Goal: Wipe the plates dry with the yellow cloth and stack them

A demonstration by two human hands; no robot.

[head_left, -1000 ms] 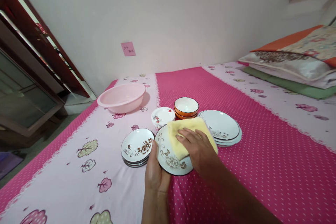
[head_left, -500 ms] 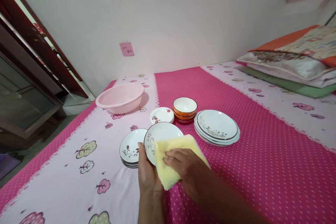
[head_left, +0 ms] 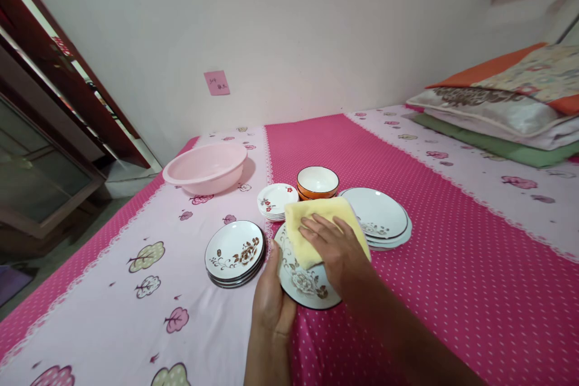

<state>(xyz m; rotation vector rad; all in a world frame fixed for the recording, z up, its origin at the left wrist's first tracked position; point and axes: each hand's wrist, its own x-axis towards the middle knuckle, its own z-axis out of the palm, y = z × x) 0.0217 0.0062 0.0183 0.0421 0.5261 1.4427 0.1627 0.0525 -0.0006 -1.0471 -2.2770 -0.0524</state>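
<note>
Cupping the flowered plate [head_left: 307,283] from underneath, the left hand [head_left: 270,304] had its grip around the lower left edge, thumb up along the rim. The right hand [head_left: 337,247] was palm down, fingers a bit spread, its grip holding a yellow cloth [head_left: 328,207] flat against the plate's upper part, forearm slanting in from the lower right. So yeah, the plate sat tilted between both hands, above the pink sheet [head_left: 434,307]. Brown-flowered plates [head_left: 233,247] were stacked just left, with red-flowered dishes [head_left: 277,198], orange bowls [head_left: 317,180] and bigger plates [head_left: 377,211] behind.
</note>
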